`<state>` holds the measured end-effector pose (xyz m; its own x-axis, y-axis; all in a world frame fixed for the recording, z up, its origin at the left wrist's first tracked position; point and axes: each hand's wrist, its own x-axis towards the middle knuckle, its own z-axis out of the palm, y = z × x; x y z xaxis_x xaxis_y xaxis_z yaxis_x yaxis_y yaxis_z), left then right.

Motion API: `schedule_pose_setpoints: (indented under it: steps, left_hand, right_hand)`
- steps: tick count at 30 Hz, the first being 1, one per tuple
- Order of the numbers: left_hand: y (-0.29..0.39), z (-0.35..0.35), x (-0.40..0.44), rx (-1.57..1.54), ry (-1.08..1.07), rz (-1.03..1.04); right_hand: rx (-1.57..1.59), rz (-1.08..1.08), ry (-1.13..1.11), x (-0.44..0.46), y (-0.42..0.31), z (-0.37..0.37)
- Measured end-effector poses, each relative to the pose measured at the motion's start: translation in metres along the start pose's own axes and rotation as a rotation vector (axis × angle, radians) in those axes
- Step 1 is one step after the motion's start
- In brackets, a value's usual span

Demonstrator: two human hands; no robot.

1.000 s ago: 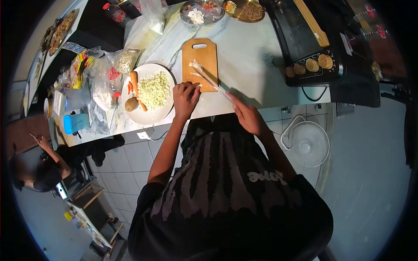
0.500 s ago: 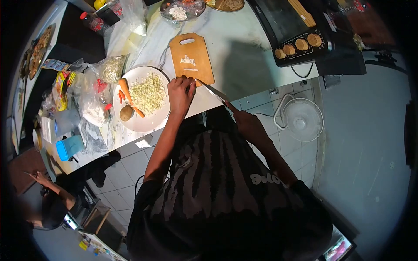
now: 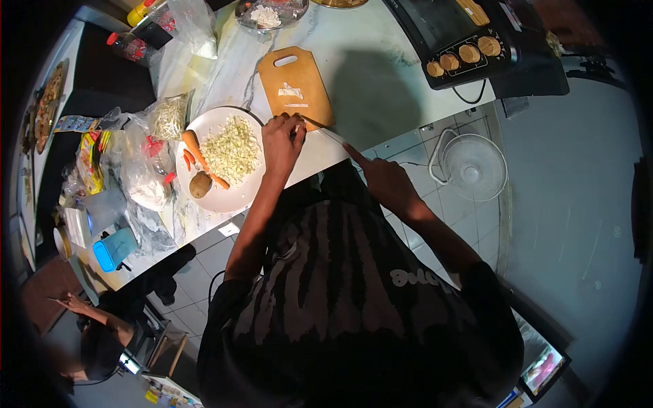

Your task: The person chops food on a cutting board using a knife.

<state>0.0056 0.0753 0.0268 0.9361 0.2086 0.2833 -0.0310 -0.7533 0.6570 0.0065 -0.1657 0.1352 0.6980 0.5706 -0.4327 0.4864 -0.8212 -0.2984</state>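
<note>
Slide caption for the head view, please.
Right hand holds a knife at the near end of the cutting board, left hand close by, laden plate alongside.

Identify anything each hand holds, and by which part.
The right hand holds a knife by its handle. The left hand is at the near edge of the cutting board; whether it pinches anything is hidden.

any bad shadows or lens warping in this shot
Head view: a broad shadow darkens the counter right of the cutting board; head view: fisheye curvature, corners black; head view: pale knife blade, detail lost near the left hand.
</note>
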Motion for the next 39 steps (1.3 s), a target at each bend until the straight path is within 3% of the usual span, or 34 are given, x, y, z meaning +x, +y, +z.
schedule_pose_setpoints:
  steps: [29,32,39]
  left_hand:
    - [-0.004,0.01,-0.002,-0.087,0.072,-0.079]
    - [-0.005,0.01,-0.004,-0.096,0.087,-0.072]
    - [-0.007,0.01,-0.004,-0.078,0.089,-0.083]
  right_hand:
    - [0.022,0.069,0.052,-0.014,-0.007,0.004]
    - [0.05,0.111,-0.081,-0.011,-0.009,-0.003]
    - [-0.085,0.072,0.023,-0.003,-0.002,0.014]
